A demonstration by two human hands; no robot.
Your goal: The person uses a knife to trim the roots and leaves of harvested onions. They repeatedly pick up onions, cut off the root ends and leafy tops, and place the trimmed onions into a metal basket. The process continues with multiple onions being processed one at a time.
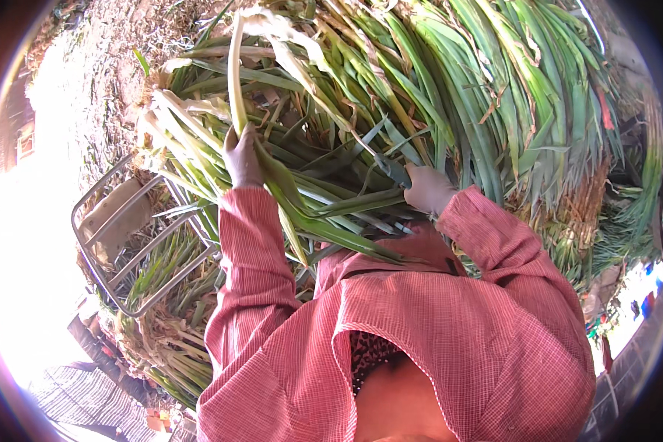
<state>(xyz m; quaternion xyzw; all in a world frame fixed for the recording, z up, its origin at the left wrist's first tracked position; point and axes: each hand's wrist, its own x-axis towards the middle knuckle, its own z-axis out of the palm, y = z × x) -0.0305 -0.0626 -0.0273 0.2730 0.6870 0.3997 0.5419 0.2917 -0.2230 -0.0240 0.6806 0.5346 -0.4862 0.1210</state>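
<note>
My left hand (pixel 244 161), in a pale glove, is closed around a large green onion or leek (pixel 237 72). Its white shank points up and away from me, and its long green leaves trail down across my lap. In my right hand (pixel 428 189), also gloved, is the teal handle (pixel 393 170) of a hand tool that looks like a small knife. The tool's thin end points up and left, partly lost among the leaves. Several more onions with pale stems (pixel 185 124) lie just left of my left hand, over the green pile.
A big heap of green onion leaves (pixel 464 83) fills the far side and right. At left stands a metal tube frame (pixel 135 265), like a chair back, with more onions (pixel 182 337) below it. Dry plant scraps (pixel 110 83) cover the ground at upper left.
</note>
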